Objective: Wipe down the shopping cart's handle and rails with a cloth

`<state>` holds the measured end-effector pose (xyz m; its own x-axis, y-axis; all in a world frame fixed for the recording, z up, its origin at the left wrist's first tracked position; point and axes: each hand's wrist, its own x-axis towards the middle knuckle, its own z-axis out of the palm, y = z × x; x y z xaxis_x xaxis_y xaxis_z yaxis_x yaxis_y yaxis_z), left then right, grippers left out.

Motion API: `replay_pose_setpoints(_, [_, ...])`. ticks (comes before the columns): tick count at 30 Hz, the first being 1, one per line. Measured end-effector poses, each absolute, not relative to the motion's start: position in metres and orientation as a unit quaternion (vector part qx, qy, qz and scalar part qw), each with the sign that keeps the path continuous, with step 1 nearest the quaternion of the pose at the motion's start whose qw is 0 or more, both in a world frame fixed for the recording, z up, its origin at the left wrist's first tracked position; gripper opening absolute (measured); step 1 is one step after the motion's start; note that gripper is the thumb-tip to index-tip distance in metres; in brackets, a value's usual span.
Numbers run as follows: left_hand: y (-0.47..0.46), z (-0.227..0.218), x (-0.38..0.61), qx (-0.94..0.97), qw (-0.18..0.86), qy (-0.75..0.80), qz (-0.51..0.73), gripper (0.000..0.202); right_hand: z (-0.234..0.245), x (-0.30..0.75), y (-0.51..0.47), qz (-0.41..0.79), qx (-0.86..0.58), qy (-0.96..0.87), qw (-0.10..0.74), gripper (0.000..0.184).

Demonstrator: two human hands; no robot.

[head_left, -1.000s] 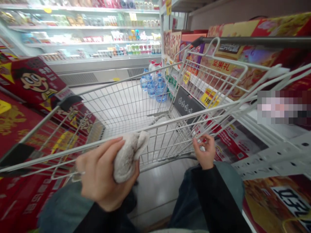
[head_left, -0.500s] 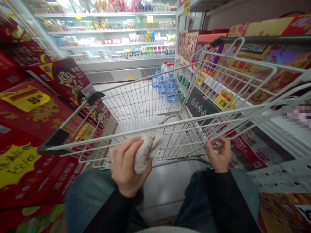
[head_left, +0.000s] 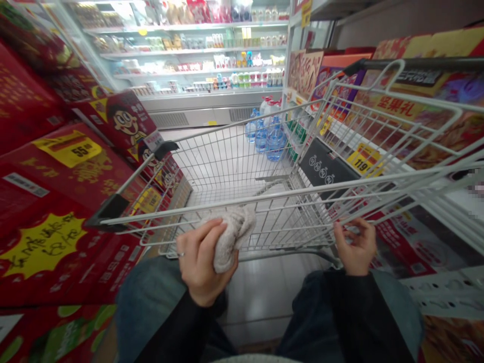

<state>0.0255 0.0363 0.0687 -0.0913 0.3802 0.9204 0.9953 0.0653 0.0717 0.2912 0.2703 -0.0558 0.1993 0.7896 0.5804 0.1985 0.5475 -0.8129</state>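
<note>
A white wire shopping cart (head_left: 227, 151) stands tilted in front of me in a shop aisle, its basket holding nothing I can see. My left hand (head_left: 198, 262) is closed round a bunched grey cloth (head_left: 232, 234) and presses it against the lower wires at the cart's near end. My right hand (head_left: 355, 247) curls its fingers round a thin wire at the cart's lower right corner. My knees in blue jeans show below both hands.
Stacked red gift boxes (head_left: 56, 201) with yellow price tags crowd the left side. Shelves of boxed goods (head_left: 397, 111) run along the right. Large blue water bottles (head_left: 268, 136) stand on the floor ahead, before a lit refrigerated shelf (head_left: 196, 55).
The view has swung left, so cart and hands sit further right in frame. The left hand with the cloth has slid a little along the cart's lower wires. The right hand keeps its grip.
</note>
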Motion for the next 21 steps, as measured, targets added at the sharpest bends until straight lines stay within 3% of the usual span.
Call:
replay_pose_setpoints(6, [0.030,0.087,0.019,-0.532,0.416,-0.616,-0.405,0.058,-0.058,0.293,0.272,0.218,-0.420,-0.587,0.657,0.043])
replay_pose_setpoints(21, [0.021,0.071,0.005,-0.515,0.417,-0.623,-0.417,0.054,-0.059,0.293,0.271,0.208,-0.414,-0.589,0.662,0.046])
